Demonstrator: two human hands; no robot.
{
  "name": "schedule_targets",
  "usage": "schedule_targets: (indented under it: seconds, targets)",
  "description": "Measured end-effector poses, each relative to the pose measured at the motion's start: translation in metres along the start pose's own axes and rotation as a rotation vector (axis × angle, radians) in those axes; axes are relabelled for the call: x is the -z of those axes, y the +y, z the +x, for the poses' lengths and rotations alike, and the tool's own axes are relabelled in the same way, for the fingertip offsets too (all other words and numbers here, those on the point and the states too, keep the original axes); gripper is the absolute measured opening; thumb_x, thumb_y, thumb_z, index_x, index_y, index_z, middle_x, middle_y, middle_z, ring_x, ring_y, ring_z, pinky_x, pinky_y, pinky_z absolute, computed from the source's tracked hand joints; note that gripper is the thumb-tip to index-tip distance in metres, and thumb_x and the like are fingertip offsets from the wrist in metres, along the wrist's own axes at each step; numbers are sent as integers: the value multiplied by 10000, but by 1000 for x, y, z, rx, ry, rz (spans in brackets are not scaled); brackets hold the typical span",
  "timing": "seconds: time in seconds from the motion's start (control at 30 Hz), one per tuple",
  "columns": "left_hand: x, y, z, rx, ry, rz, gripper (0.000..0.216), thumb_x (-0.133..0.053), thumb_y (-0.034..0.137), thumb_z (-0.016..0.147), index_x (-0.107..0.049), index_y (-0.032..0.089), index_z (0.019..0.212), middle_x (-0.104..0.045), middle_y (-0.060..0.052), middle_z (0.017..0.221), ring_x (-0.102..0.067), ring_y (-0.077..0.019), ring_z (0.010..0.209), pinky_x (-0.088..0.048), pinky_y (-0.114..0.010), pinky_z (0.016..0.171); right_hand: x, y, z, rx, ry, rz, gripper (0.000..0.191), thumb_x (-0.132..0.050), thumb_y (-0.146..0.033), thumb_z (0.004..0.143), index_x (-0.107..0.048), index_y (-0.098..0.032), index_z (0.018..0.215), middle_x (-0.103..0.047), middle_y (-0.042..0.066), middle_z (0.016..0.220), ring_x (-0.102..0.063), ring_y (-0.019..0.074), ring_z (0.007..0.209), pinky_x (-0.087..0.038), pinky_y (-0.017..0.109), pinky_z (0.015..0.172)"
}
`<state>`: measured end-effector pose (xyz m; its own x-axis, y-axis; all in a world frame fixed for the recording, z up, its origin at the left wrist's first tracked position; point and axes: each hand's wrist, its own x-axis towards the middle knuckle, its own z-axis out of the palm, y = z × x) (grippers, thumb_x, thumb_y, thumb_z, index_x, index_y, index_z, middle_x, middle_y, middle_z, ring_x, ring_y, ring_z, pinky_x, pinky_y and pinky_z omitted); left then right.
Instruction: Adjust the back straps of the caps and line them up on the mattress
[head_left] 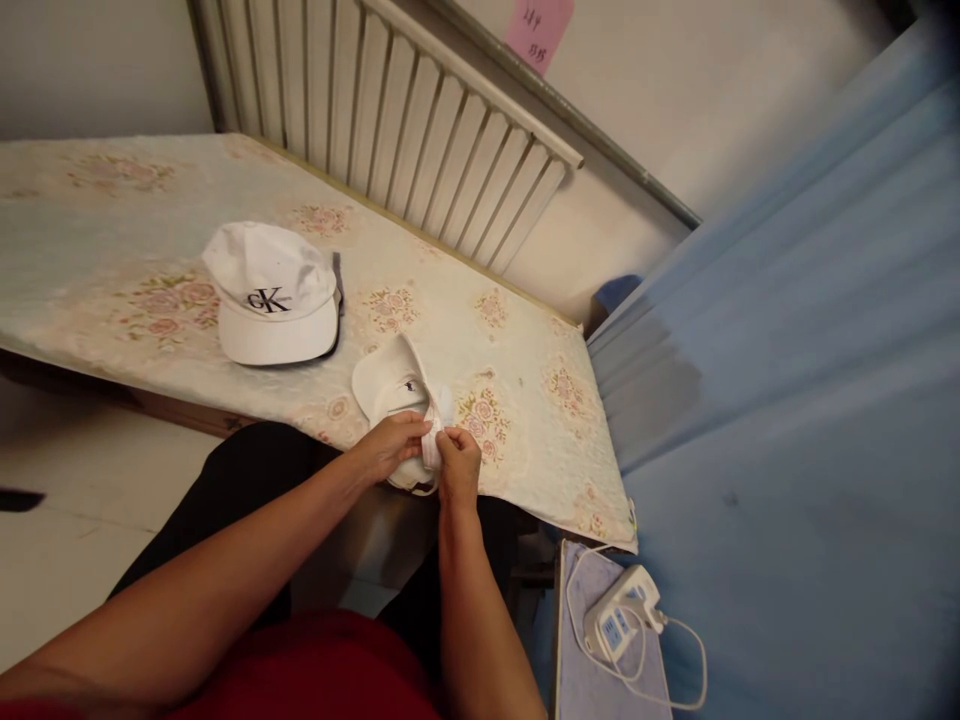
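A white cap [379, 382] rests on its side at the table's front edge, its inside band turned towards me. My left hand [395, 442] pinches the band from the left, fingers closed on it. Close beside it, my right hand [459, 466] grips the same band between thumb and fingers. The cap's lower part is partly hidden behind my hands. Further left on the table sits a second white cap [277, 285] with dark letters on its front, upright and untouched.
The table [442, 285] has a floral cover. A radiator [397, 110] stands behind it, and a blue curtain [750, 380] hangs at the right. On a small stand at lower right lies a white power strip [621, 612] with looped white cable.
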<state>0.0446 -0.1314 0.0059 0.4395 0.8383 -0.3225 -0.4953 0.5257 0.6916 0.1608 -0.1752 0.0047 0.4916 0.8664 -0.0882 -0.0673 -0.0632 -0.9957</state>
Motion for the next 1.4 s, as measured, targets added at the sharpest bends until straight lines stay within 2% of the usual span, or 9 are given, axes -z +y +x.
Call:
schedule_targets:
  seconds: [0.17, 0.37, 0.6, 0.9, 1.07, 1.4]
  targets:
    - [1, 3, -4, -36, -6, -5, 233, -841, 155, 615, -659, 122, 757, -659, -29, 694, -614, -142, 632, -494, -257, 645, -2, -2, -5, 22, -21, -31, 164, -661, -330, 651, -672, -178, 712, -614, -42, 615, -517, 129, 606, -427, 256, 605]
    - [4, 6, -9, -9, -63, -11, 220, -832, 137, 619, -690, 104, 784, -669, -46, 709, -615, -147, 620, -493, -260, 629, -3, 1, -6, 34, -50, -46, 163, -653, -332, 645, -662, -185, 714, -608, -47, 606, -512, 130, 600, -432, 262, 616]
    - [8, 7, -8, -25, -65, -33, 301, -848, 129, 602, -707, 106, 867, -703, -59, 774, -639, -158, 670, -517, -267, 668, -2, -4, -9, 72, -70, -59, 188, -622, -296, 660, -696, -177, 785, -657, -26, 696, -555, 144, 678, -454, 273, 691]
    - [8, 9, -7, 5, -104, -38, 261, -848, 120, 606, -715, 83, 828, -694, -71, 712, -631, -163, 597, -518, -285, 630, -2, -9, -12, 104, -87, -94, 160, -613, -291, 672, -699, -193, 764, -669, -19, 711, -576, 162, 726, -470, 285, 726]
    - [9, 7, -5, -3, -103, -41, 236, -841, 118, 616, -702, 96, 805, -686, -62, 694, -633, -160, 590, -525, -283, 634, -2, -10, -12, 106, -94, -94, 149, -619, -295, 682, -697, -191, 757, -675, -14, 722, -585, 162, 727, -478, 289, 735]
    - [9, 4, -2, -37, -65, -65, 323, -869, 148, 595, -677, 109, 851, -700, -56, 749, -647, -159, 651, -517, -272, 665, -4, -8, -11, 106, -104, -90, 152, -641, -284, 682, -702, -187, 781, -677, -20, 717, -584, 152, 699, -475, 284, 720]
